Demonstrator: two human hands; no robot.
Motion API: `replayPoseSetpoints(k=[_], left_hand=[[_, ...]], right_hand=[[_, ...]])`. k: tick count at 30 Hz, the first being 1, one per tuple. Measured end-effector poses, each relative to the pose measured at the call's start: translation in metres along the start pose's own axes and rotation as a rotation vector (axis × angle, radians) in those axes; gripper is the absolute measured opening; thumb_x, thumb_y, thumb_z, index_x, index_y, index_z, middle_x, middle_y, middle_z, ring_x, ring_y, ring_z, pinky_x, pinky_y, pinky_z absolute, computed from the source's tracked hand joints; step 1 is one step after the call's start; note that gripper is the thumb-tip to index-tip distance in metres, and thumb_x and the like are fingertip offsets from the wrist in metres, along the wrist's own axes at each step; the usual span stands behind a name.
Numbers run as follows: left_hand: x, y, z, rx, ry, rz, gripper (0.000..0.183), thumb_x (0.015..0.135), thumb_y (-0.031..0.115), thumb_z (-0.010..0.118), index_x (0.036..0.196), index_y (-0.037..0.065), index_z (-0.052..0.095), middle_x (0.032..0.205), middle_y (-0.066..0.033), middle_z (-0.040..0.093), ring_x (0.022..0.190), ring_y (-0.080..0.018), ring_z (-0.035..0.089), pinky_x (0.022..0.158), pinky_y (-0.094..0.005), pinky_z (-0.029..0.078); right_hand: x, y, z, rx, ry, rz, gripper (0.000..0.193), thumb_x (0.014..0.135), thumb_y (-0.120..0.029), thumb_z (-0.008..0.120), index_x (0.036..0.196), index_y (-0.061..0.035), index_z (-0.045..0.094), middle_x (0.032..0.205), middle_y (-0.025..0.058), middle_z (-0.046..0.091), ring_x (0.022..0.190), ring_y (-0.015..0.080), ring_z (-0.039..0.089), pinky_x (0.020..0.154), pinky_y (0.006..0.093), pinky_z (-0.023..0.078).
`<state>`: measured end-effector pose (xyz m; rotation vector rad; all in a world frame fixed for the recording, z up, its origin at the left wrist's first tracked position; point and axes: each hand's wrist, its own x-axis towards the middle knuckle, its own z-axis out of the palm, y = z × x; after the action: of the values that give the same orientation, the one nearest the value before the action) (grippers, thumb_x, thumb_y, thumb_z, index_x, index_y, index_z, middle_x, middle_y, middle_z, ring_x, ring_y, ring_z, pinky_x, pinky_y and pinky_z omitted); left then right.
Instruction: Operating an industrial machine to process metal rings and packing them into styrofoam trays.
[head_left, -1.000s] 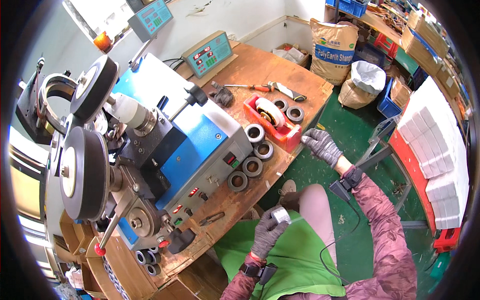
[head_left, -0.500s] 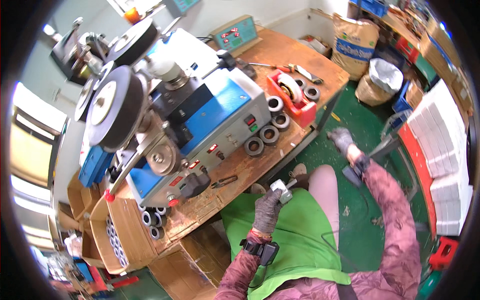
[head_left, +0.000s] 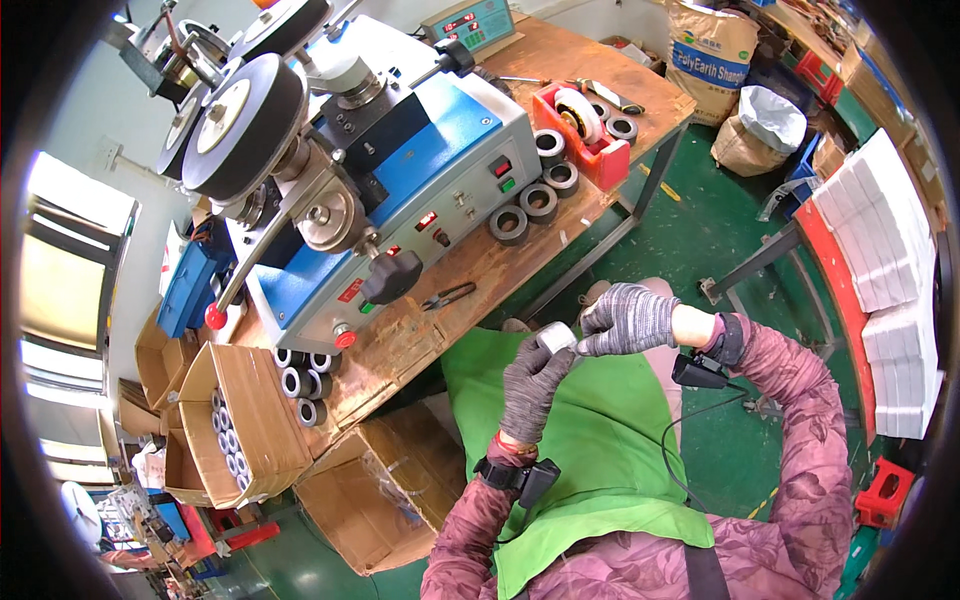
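Note:
Above my green-aproned lap, my left hand, in a dark grey knit glove, is closed around a small white block-like piece; its exact kind is not clear. My right hand, in a lighter grey striped glove, comes in from the right. Its fingertips are pinched together at the piece's right edge, and whatever lies between them is hidden. A pair of dark pliers or snips lies on the wooden workbench left of my hands.
A blue-and-grey machine with large black rollers fills the bench. Dark rings stand by a red tape dispenser. Left are a carton of rolls and an open carton. White stacks stand right.
My right hand has come in from the far right and reached the white piece. My left hand keeps hold of it, and the head view has shifted slightly.

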<state>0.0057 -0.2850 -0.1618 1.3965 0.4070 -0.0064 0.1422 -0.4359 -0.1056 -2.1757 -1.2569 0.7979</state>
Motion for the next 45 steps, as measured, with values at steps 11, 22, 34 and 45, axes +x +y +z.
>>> replayPoseSetpoints(k=[11,22,34,45], left_hand=[[-0.015,-0.009,-0.011,-0.221,-0.146,-0.113,0.037,0.087,0.023,0.06,0.113,-0.002,0.06,0.103,-0.0045,0.061,0.094,-0.0127,0.055,0.086,-0.0258,0.042],[-0.022,0.011,0.005,-0.098,-0.197,-0.071,0.039,0.08,0.016,0.069,0.112,-0.002,0.057,0.096,-0.0021,0.061,0.087,-0.0092,0.055,0.081,-0.0257,0.045],[-0.015,0.0,0.028,-0.064,-0.314,0.02,0.063,0.073,0.015,0.077,0.12,0.001,0.036,0.122,-0.0132,0.048,0.109,-0.0176,0.05,0.094,-0.0331,0.044],[-0.007,0.016,0.01,0.034,-0.246,0.07,0.013,0.077,0.002,0.068,0.083,0.002,0.057,0.112,-0.0107,0.053,0.102,-0.0162,0.052,0.09,-0.0293,0.042]], right_hand=[[-0.027,0.029,-0.006,0.134,0.046,-0.066,0.035,0.08,-0.029,0.065,0.107,-0.0085,0.058,0.084,0.0127,0.065,0.077,0.0314,0.063,0.07,0.0378,0.049],[-0.026,0.031,0.029,0.033,0.126,0.037,0.05,0.072,-0.045,0.07,0.102,-0.008,0.055,0.069,0.0136,0.059,0.067,0.0327,0.06,0.061,0.0409,0.046],[-0.029,0.03,0.061,0.228,0.3,0.054,0.04,0.075,-0.024,0.069,0.106,-0.0047,0.053,0.078,0.017,0.063,0.076,0.0301,0.065,0.066,0.0379,0.05],[-0.03,0.047,0.063,0.495,0.312,-0.016,0.028,0.074,-0.023,0.075,0.093,-0.0059,0.062,0.083,0.008,0.066,0.073,0.0163,0.063,0.067,0.0302,0.05]])
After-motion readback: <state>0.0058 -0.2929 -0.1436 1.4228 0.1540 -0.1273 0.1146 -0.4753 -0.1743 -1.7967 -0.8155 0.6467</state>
